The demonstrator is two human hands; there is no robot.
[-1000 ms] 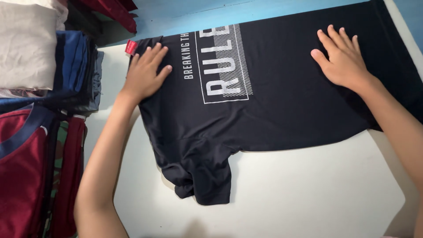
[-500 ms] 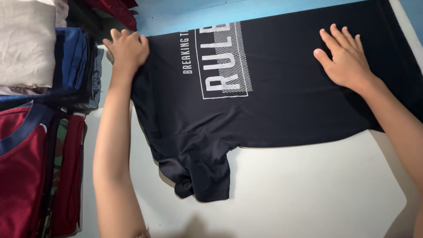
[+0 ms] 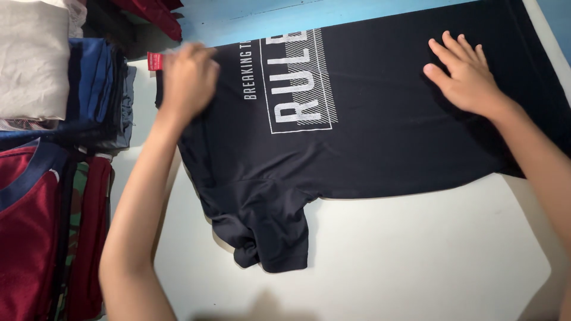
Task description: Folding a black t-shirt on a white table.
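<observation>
Smoothing looks like the step in hand: the dark t-shirt (image 3: 369,119) lies spread on the white counter (image 3: 416,261). The right hand (image 3: 467,74) presses it flat, fingers splayed, gripping nothing. The left hand (image 3: 187,80) is blurred at the collar — its grip I cannot tell. Next likely comes a fold — needing both hands on an edge.

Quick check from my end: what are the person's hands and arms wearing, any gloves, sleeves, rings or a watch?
Nothing visible. The left hand, blurred, and the right hand are bare, without gloves. Both forearms are uncovered as far as the frame shows. No watch or bracelet shows; no ring shows on the right hand.
</observation>
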